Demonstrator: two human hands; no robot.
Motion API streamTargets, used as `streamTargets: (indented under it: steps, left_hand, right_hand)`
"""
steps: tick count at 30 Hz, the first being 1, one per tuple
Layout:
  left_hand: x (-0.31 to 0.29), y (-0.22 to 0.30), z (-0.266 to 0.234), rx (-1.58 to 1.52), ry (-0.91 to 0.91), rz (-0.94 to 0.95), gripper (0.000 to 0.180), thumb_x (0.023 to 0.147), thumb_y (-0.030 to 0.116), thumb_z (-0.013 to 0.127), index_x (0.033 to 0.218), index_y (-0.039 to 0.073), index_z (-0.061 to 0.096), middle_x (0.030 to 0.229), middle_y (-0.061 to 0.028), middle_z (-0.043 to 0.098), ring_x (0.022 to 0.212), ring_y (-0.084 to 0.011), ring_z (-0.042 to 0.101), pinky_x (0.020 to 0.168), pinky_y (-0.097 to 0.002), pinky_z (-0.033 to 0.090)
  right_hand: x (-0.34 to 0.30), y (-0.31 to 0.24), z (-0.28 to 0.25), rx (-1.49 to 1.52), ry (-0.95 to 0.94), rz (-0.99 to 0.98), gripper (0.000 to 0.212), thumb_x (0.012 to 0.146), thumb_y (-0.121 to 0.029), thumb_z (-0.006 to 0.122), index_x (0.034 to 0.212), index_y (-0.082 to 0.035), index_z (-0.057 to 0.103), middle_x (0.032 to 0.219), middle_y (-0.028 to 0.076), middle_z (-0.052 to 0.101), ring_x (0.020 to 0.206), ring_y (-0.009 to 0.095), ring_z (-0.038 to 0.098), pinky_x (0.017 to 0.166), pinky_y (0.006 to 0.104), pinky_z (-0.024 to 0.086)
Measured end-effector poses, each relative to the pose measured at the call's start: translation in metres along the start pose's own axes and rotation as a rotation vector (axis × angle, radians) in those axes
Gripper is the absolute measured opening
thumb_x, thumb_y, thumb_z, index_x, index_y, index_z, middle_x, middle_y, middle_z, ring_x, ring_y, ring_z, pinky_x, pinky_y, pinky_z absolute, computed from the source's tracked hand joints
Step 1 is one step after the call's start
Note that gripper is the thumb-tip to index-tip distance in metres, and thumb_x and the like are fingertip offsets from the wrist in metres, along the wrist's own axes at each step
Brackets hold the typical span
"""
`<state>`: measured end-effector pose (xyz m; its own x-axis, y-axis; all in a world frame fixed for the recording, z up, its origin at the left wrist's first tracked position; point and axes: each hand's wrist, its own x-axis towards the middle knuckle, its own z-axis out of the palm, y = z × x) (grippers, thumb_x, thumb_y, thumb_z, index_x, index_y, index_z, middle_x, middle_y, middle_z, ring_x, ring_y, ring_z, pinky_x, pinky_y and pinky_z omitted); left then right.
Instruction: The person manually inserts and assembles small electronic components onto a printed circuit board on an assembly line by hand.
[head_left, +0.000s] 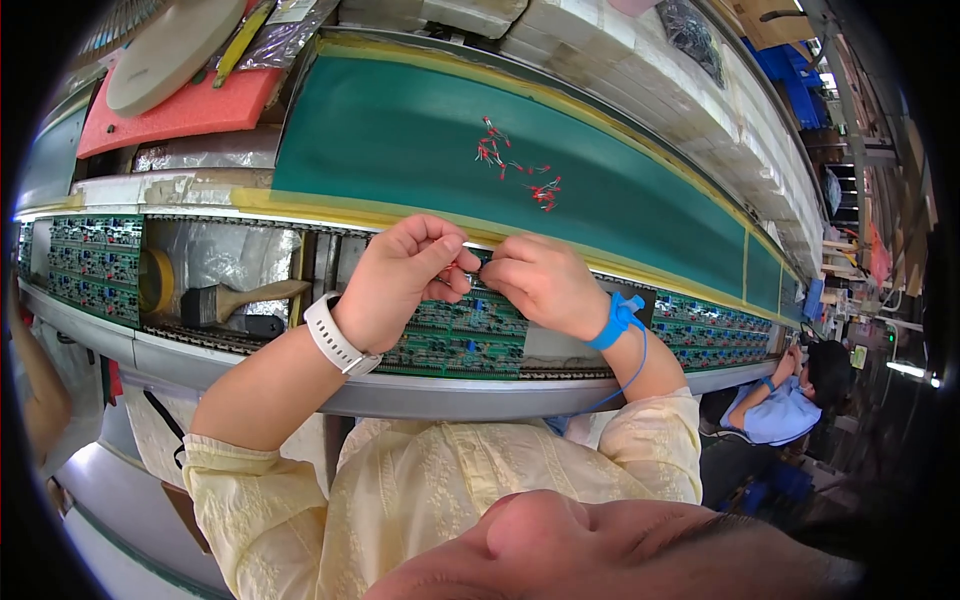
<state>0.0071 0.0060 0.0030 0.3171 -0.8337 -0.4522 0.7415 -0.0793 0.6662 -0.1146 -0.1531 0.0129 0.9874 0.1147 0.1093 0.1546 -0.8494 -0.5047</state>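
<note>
We see the left hand (405,265) and the right hand (545,285) over the green circuit board (450,340), fingers curled; whether they pinch something, we cannot tell. The board is probably light, stiff and fragile, better held by its edges. It lies flat behind the metal rail (450,401); its long axis, partly covered, we cannot judge.

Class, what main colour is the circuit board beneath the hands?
The circuit board is mainly green, best seen in the head view.
</note>
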Motion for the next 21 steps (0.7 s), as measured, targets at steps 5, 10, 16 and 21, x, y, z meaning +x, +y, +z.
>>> streamTargets:
  steps: [5,10,16,21]
  left_hand:
    - [0.000,0.001,0.001,-0.003,0.007,-0.013,0.010,0.091,0.014,0.047,0.093,0.005,0.051,0.083,-0.0059,0.061,0.066,-0.0094,0.056,0.060,-0.0215,0.047]
    - [0.000,0.001,0.001,0.004,0.001,-0.013,0.010,0.091,0.015,0.048,0.093,0.005,0.051,0.083,-0.0060,0.061,0.066,-0.0087,0.056,0.060,-0.0214,0.047]
    - [-0.001,0.001,0.000,-0.006,0.000,-0.017,0.011,0.090,0.015,0.049,0.094,0.005,0.052,0.083,-0.0058,0.061,0.065,-0.0086,0.056,0.061,-0.0212,0.048]
    - [-0.001,0.001,0.001,-0.028,0.002,-0.021,0.010,0.090,0.013,0.049,0.093,0.004,0.052,0.083,-0.0065,0.061,0.065,-0.0091,0.056,0.059,-0.0211,0.047]
  right_hand:
    - [0.003,-0.003,-0.002,0.006,0.017,-0.006,0.010,0.067,-0.004,0.062,0.076,-0.009,0.057,0.071,0.005,0.049,0.067,0.024,0.053,0.058,0.0348,0.044]
    - [0.003,-0.001,0.002,-0.018,0.044,-0.021,0.012,0.066,-0.004,0.062,0.076,-0.009,0.058,0.072,0.004,0.050,0.067,0.022,0.053,0.058,0.0335,0.044]
    - [0.003,-0.001,0.006,-0.032,0.092,-0.038,0.015,0.064,-0.003,0.063,0.077,-0.009,0.059,0.073,0.003,0.052,0.066,0.021,0.053,0.056,0.0323,0.045]
    - [0.002,-0.002,0.007,-0.056,0.080,-0.030,0.017,0.062,-0.002,0.064,0.077,-0.010,0.059,0.073,0.002,0.053,0.066,0.020,0.053,0.054,0.0315,0.045]
